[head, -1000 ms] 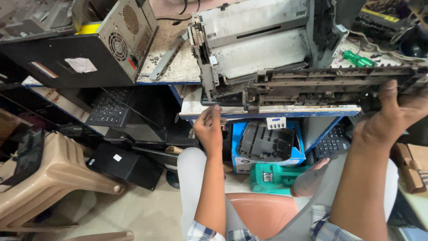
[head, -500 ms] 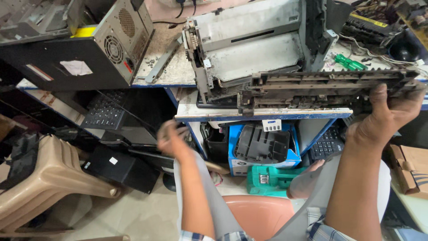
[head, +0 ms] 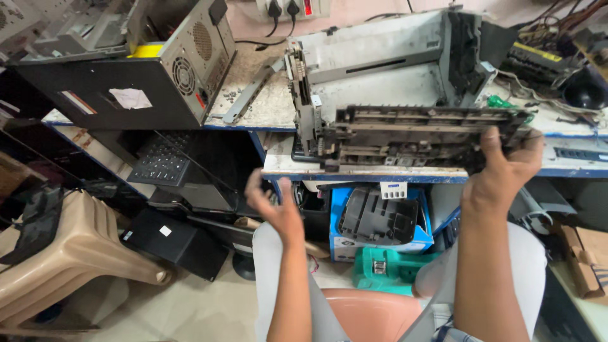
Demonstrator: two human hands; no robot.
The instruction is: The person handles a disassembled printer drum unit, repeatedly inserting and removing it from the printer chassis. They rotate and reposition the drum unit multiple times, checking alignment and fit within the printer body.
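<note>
Cluttered workbench point(head: 253, 111), white paper label point(head: 130, 98) on computer case point(head: 145, 69), blue box point(head: 354, 221) underneath, right hand point(head: 503, 168) gripped printer frame point(head: 418, 136) (at bench edge), left hand point(head: 272, 206) spread open, empty.

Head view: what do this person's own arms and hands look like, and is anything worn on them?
Both forearms are bare down to the wrists, with no watch, band or glove in view. The left hand and right hand are bare too, and no ring can be made out. At the bottom edge a bit of plaid sleeve in blue and white shows near the right arm. Nails and fine marks are too small to tell.
</note>
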